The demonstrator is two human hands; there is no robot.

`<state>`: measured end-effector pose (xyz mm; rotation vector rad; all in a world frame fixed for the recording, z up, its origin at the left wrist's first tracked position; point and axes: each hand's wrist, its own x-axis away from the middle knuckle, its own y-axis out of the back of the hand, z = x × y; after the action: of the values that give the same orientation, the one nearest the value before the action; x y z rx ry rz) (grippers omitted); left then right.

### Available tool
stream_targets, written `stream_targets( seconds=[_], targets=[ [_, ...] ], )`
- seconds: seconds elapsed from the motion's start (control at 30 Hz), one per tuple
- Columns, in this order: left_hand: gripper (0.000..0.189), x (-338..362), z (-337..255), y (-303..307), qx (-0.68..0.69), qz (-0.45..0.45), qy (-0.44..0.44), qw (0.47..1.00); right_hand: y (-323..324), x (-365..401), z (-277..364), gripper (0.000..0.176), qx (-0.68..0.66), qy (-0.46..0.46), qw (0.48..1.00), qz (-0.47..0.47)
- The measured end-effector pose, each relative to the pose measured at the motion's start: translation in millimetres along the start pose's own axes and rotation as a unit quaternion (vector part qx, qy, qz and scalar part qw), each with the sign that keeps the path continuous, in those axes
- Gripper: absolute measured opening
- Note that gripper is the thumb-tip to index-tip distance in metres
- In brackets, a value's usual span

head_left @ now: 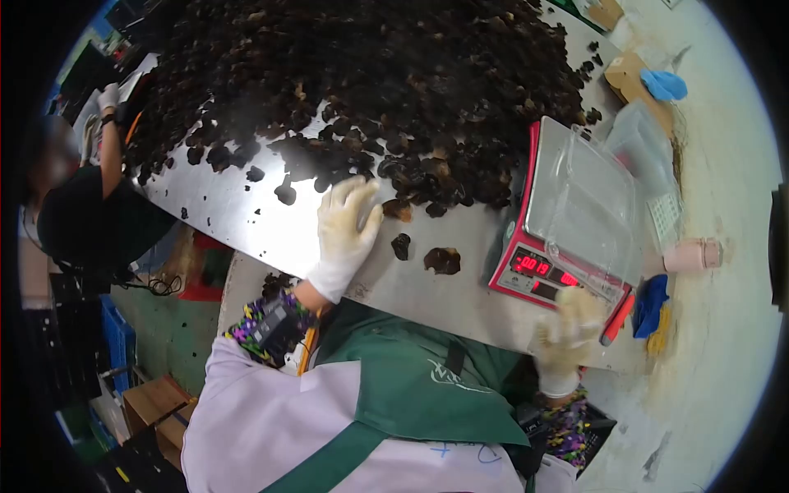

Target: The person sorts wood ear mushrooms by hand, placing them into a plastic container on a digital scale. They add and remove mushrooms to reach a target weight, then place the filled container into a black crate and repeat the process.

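Note:
A big heap of dark brown, wavy pieces that look like wood ear mushrooms (pixel 370 74) covers much of the steel table (pixel 370 283). My left hand (pixel 347 234), in a white glove, reaches over the near edge of the heap. Its fingers are stretched out, with nothing visible in them. Two loose mushroom pieces (pixel 443 261) lie to its right. My right hand (pixel 567 333), also gloved, is smeared by motion at the front of a red digital scale (pixel 514 279) with lit red digits. A clear plastic container (pixel 588 205) sits on the scale's pan.
Beyond the scale are a clear plastic bin (pixel 645 152), a pink cup (pixel 693 255), a blue cloth (pixel 650 306) and a red-handled tool (pixel 618 319). A co-worker (pixel 103 209) stands at the left. Cardboard boxes (pixel 156 403) and a blue crate (pixel 119 341) are at lower left.

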<state>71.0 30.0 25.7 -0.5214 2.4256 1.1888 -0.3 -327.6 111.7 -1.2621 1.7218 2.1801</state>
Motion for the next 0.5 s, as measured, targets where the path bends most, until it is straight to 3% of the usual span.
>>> stream_targets(
  seconds=[0.13,0.23,0.27,0.3,0.43,0.5],
  targets=[
    [0.072,-61,-15,-26,0.006,0.079,-0.115,0.99,-47,-9,68,0.054,-0.134,-0.015,0.985,0.109],
    [0.076,-78,-25,-60,0.003,0.138,-0.171,0.976,-96,-18,95,0.069,-0.205,-0.066,0.965,0.152],
    [0.063,-76,-24,-69,0.037,0.204,-0.168,0.964,-111,-19,100,0.074,-0.201,-0.089,0.963,0.155],
    [0.043,-75,-30,-67,-0.018,0.255,-0.193,0.947,-122,-20,103,0.078,-0.198,-0.111,0.961,0.158],
    [0.026,-46,-36,-38,0.004,0.256,-0.17,0.952,-136,-10,96,0.084,-0.211,-0.139,0.959,0.128],
    [0.029,-30,-15,-23,0.076,0.095,-0.183,0.976,-141,-5,94,0.083,-0.233,-0.179,0.951,0.098]
  ],
)
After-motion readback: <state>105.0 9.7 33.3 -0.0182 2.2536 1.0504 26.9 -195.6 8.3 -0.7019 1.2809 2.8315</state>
